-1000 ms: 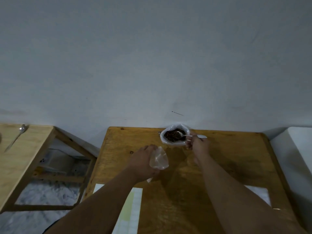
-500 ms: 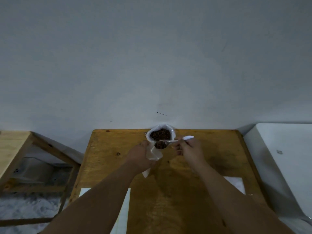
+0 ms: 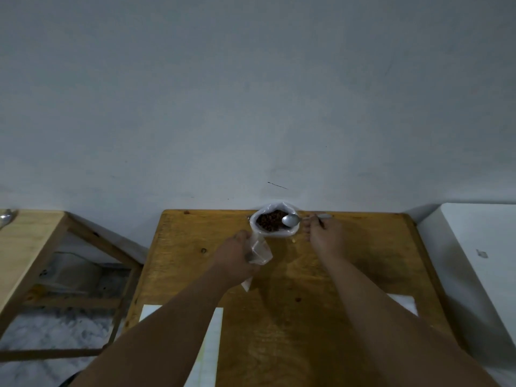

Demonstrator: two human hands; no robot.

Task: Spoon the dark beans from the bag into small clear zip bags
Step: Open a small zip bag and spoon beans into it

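A white bag (image 3: 272,233) of dark beans (image 3: 271,220) stands open at the far edge of the wooden table (image 3: 363,275), against the wall. My right hand (image 3: 324,236) pinches the handle of a metal spoon (image 3: 290,220); its bowl looks empty and hovers over the bag's right rim. My left hand (image 3: 233,255) grips a small clear zip bag (image 3: 261,251), held just in front of and left of the bean bag. A few dark beans may lie at its bottom.
White sheets lie on the table's near left (image 3: 212,344) and near right (image 3: 402,303). A second wooden table (image 3: 25,247) with another spoon (image 3: 5,217) stands at the left across a gap. A white surface (image 3: 480,261) adjoins the right side.
The spoon carried beans from the bean bag to the clear zip bag, and is now back over the bean bag with an empty bowl. My left hand drew the zip bag slightly nearer.
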